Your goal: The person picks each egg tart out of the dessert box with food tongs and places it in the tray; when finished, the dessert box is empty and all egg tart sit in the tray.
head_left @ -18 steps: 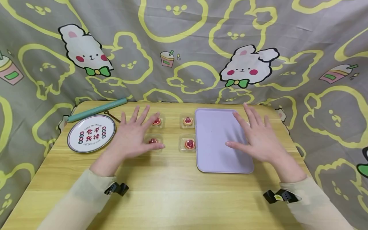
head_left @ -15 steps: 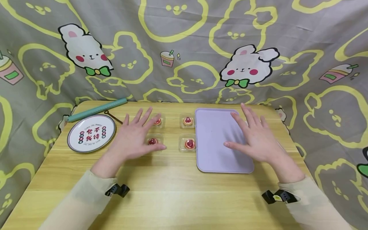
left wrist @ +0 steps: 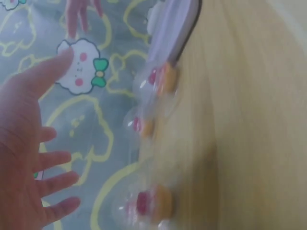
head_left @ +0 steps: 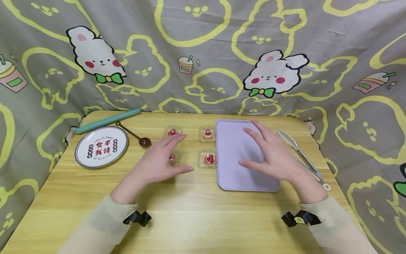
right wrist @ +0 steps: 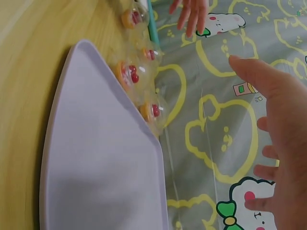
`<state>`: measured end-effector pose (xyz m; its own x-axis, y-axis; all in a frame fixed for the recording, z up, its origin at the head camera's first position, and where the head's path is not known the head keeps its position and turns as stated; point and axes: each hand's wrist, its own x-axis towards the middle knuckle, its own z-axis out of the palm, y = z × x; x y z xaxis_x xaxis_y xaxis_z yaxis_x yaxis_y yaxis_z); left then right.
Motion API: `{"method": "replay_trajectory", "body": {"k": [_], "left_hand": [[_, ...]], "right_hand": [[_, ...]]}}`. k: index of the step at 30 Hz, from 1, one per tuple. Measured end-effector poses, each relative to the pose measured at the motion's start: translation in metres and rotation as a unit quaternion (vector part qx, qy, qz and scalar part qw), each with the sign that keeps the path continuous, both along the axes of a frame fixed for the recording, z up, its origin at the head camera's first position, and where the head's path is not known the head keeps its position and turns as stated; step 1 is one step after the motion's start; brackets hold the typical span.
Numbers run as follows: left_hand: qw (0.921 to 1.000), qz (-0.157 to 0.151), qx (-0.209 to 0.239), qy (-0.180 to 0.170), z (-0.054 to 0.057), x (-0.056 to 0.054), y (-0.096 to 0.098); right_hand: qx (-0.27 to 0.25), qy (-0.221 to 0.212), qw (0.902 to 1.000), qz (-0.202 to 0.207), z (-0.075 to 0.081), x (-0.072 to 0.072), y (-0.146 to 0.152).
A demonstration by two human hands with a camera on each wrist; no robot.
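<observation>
My left hand (head_left: 155, 164) hovers with fingers spread over the left pair of small red-topped tarts. Each tart sits in a clear plastic box; the nearer left tart (head_left: 171, 157) is partly covered by my fingers, and the farther left tart (head_left: 172, 132) lies just beyond them. Over the right side of a lilac tray (head_left: 238, 155) hangs my right hand (head_left: 276, 157), thumb apart from its bent fingers, holding nothing. Between hand and tray stand two more boxed tarts, a far tart (head_left: 207, 133) and a near tart (head_left: 209, 158), close against the tray's left edge.
At the left lie a white printed plate (head_left: 83, 143), a long teal bar (head_left: 108, 120) behind it and a dark brown spoon (head_left: 145, 142). Metal tongs (head_left: 309, 164) lie right of the tray, partly behind my right hand. A patterned curtain (head_left: 215, 35) closes off the table's back and sides.
Both hands have moved inward, toward each other, and their fingers are more bent. The spoon's bowl and the tongs have come into sight. Tarts, tray and plate stay put.
</observation>
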<state>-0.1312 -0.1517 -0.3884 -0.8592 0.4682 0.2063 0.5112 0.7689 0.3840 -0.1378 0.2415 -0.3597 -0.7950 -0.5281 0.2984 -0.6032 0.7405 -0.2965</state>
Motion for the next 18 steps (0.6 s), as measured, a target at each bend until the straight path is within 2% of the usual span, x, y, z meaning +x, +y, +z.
{"method": "replay_trajectory", "body": {"k": [5, 9, 13, 18], "left_hand": [[0.9977, 0.015, 0.041, -0.051, -0.007, 0.006, 0.013], [0.9922, 0.025, 0.080, -0.092, -0.015, 0.008, 0.023], [0.9883, 0.030, 0.106, -0.106, -0.024, 0.009, 0.033], [0.9832, 0.038, 0.138, -0.114, -0.033, 0.009, 0.043]], "right_hand": [[-0.041, -0.018, 0.9984, 0.034, -0.004, -0.002, -0.006], [-0.067, -0.060, 0.9947, 0.049, -0.009, -0.003, -0.010], [-0.082, -0.103, 0.9899, 0.054, -0.012, -0.004, -0.013], [-0.090, -0.122, 0.9870, 0.053, -0.019, -0.006, -0.018]]}}
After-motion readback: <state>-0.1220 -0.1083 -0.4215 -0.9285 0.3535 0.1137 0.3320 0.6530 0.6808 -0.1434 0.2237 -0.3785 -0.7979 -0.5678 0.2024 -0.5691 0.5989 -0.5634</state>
